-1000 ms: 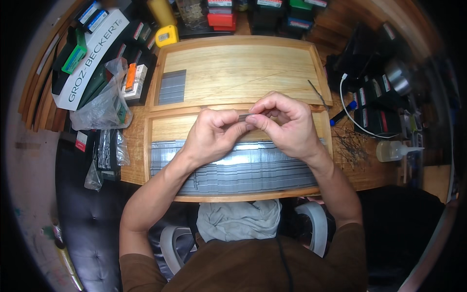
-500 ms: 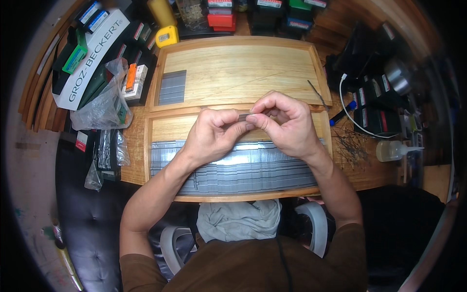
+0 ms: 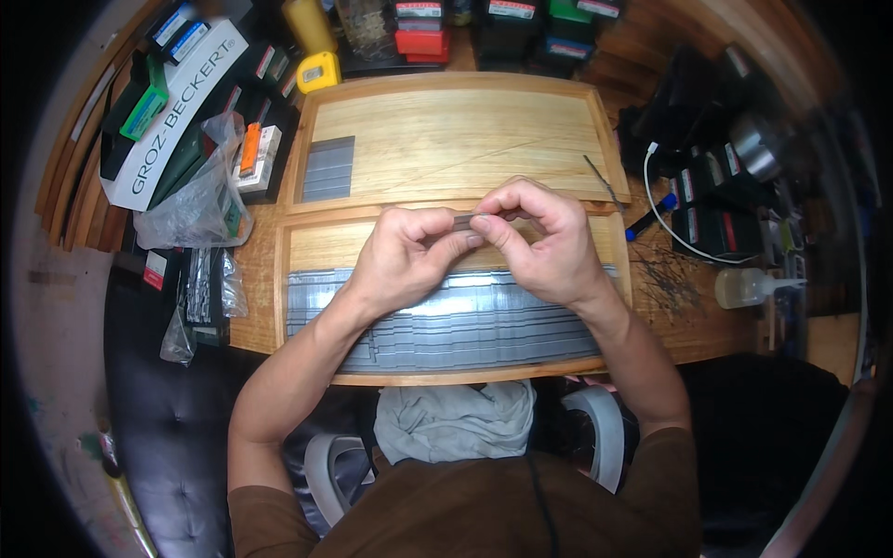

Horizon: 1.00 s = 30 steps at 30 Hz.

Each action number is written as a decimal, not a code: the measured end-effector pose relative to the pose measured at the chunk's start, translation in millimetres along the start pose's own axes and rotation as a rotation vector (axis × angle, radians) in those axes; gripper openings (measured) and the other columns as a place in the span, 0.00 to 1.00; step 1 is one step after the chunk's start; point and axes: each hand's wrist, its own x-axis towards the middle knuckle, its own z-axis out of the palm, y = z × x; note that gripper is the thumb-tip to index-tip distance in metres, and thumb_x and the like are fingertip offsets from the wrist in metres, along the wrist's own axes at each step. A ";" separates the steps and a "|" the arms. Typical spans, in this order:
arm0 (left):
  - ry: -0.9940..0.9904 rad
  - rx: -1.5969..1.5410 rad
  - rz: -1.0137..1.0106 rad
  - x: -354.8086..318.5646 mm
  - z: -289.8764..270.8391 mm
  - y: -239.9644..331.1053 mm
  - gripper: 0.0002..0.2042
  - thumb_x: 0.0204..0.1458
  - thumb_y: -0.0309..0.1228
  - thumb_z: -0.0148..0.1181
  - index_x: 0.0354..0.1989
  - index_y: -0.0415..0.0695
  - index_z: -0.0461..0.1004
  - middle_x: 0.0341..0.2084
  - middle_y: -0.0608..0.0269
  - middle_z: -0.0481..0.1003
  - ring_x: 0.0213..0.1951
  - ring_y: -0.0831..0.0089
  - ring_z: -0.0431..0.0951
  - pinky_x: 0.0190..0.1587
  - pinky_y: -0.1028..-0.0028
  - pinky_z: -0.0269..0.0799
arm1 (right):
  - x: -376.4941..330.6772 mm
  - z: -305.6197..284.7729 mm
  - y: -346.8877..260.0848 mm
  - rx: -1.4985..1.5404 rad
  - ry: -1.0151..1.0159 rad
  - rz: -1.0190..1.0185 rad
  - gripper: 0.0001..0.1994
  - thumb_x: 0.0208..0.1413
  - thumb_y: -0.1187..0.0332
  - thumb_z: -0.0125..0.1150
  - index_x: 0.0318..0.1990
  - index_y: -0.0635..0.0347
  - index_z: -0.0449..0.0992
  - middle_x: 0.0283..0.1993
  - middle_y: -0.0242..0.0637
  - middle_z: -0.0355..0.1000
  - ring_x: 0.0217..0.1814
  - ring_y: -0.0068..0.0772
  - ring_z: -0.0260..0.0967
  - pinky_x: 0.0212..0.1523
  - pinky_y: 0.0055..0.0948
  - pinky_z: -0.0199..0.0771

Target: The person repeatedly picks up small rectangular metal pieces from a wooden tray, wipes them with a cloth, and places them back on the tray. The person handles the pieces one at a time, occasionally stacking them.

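Observation:
Both hands are closed in a pinch above the near wooden tray, their fingertips almost meeting. Between the thumb and bent forefinger of my left hand sits a small, narrow grey metal piece. My right hand grips its other end with thumb and fingertips. The fingers cover much of the piece, so I cannot tell whether it is single or a thin stack. Below the hands, long rows of thin grey metal strips lie packed side by side in the near part of that tray.
Behind lies a second wooden tray with a small block of metal strips at its left. A yellow tape measure, a plastic bag and an orange lighter stand left. Rightward are loose thin wires and a squeeze bottle.
The whole view has shifted very slightly. Both hands keep their pinch on the metal piece, with only a small movement of the right fingertips.

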 end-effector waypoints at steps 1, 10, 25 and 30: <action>0.007 -0.012 -0.004 -0.2 0.7 0.4 0.11 0.62 0.30 0.69 0.27 0.37 0.83 0.17 0.76 0.71 0.24 0.89 0.65 0.24 0.80 0.60 | -0.2 0.7 0.1 -0.002 0.008 -0.002 0.03 0.57 0.78 0.68 0.37 0.66 0.81 0.36 0.40 0.81 0.39 0.30 0.80 0.40 0.28 0.79; 0.023 -0.063 -0.001 1.4 1.0 -3.0 0.08 0.62 0.27 0.68 0.31 0.37 0.83 0.19 0.77 0.72 0.24 0.89 0.65 0.25 0.81 0.60 | -2.2 2.0 3.3 -0.020 0.055 -0.039 0.03 0.59 0.78 0.66 0.39 0.68 0.80 0.36 0.41 0.81 0.38 0.31 0.80 0.39 0.28 0.80; 0.014 -0.132 -0.002 -1.7 8.2 -3.0 0.09 0.62 0.27 0.66 0.47 0.36 0.85 0.38 0.59 0.86 0.40 0.76 0.83 0.45 0.76 0.80 | -39.9 -118.7 -46.7 -0.635 -0.037 0.300 0.04 0.61 0.75 0.66 0.39 0.65 0.83 0.31 0.36 0.81 0.31 0.22 0.76 0.34 0.23 0.76; 0.035 -0.188 0.030 -1.3 7.7 0.6 0.08 0.62 0.26 0.66 0.45 0.35 0.84 0.34 0.61 0.85 0.38 0.81 0.80 0.42 0.79 0.77 | -3.6 -36.0 -43.8 -0.231 -0.022 0.079 0.04 0.60 0.75 0.67 0.40 0.66 0.84 0.37 0.40 0.83 0.37 0.28 0.81 0.37 0.25 0.80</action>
